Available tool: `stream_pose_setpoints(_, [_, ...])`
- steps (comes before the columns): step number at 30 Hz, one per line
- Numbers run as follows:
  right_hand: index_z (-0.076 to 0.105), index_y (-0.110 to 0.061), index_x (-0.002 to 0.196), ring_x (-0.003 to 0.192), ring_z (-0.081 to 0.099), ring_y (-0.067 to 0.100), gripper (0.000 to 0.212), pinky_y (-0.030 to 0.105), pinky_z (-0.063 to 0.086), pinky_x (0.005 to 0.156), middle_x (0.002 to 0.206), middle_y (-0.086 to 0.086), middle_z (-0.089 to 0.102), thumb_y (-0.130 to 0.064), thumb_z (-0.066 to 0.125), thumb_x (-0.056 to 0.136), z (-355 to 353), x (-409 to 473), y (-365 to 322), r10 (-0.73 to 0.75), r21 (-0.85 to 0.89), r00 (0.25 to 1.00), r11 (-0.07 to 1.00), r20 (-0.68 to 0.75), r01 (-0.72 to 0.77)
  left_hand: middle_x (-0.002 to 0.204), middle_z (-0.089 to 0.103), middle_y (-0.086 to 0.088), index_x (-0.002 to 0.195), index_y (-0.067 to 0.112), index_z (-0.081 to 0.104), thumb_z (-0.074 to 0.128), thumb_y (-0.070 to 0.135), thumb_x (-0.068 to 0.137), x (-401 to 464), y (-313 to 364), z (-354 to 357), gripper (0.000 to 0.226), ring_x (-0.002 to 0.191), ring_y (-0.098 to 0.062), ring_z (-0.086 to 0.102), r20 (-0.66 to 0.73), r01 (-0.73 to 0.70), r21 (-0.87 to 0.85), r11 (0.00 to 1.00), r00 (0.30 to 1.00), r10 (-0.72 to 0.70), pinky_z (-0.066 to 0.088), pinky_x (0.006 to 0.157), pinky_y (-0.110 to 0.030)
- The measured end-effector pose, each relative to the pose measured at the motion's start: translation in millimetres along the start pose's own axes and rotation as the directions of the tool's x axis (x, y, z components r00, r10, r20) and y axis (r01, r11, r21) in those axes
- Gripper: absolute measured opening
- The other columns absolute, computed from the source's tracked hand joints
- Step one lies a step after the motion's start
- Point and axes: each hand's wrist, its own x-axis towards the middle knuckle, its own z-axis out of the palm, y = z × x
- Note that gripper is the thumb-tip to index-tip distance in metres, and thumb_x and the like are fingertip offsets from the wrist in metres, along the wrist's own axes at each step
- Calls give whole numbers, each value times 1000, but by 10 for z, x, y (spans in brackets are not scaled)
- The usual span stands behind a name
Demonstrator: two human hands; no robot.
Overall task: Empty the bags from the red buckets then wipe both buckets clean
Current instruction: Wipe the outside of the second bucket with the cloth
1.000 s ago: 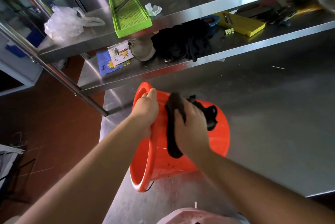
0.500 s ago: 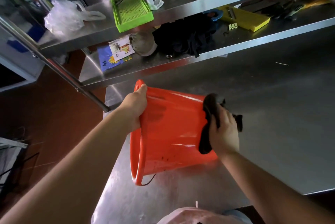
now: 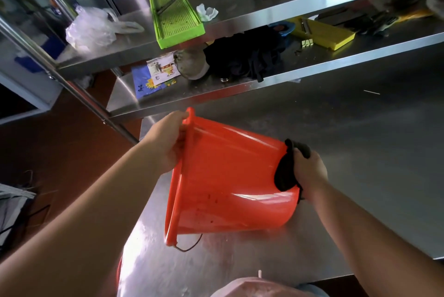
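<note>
A red bucket (image 3: 230, 183) lies on its side on the steel table (image 3: 372, 157), its mouth turned left and its wire handle hanging below the rim. My left hand (image 3: 168, 138) grips the upper rim. My right hand (image 3: 310, 171) presses a black cloth (image 3: 286, 174) against the bucket's base at the right end. Small dark specks dot the lower wall. A red sliver (image 3: 119, 270) shows past the table's left edge below; I cannot tell what it is.
Two steel shelves rise behind the table. The upper holds a clear plastic bag (image 3: 93, 29), a green slicer tray (image 3: 175, 15) and a crumpled tissue (image 3: 207, 12). The lower holds a dark garment (image 3: 247, 56), paper packets (image 3: 156, 74) and a yellow slicer (image 3: 322, 32). A slanted steel post (image 3: 79, 95) stands left.
My right hand has slid the cloth from the bucket's side wall rightward to its base. The bucket has turned, its mouth now facing left, still held at the rim.
</note>
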Motion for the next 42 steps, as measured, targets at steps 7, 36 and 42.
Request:
stream_pose_setpoints(7, [61, -22, 123, 98, 65, 33, 38, 38, 52, 81, 107, 9, 69, -41, 54, 91, -68, 208, -92, 9, -22, 1000, 1000, -26, -10, 102, 81, -8, 131, 19, 70, 64, 57, 98, -118, -304, 153, 50, 88, -26, 80, 66, 48, 119, 992, 996, -57, 66, 79, -45])
stream_pose_setpoints(36, [53, -25, 137, 117, 59, 34, 39, 40, 46, 94, 130, 10, 62, -29, 54, 99, -199, -321, 154, -330, -213, 944, 924, -26, 317, 59, 71, -2, 134, 10, 64, 58, 69, 96, 40, -79, 485, 70, 51, -22, 72, -12, 83, 125, 989, 997, -82, 61, 53, -38])
stream_pose_setpoints(42, [44, -41, 126, 94, 60, 26, 33, 39, 47, 84, 101, -2, 60, -52, 48, 95, -164, -319, 305, 8, -5, 1000, 1000, -20, -8, 106, 78, -5, 126, 19, 71, 56, 83, 82, 85, -137, 419, 78, 95, -31, 75, -106, 98, 209, 973, 991, -77, 58, 97, -52])
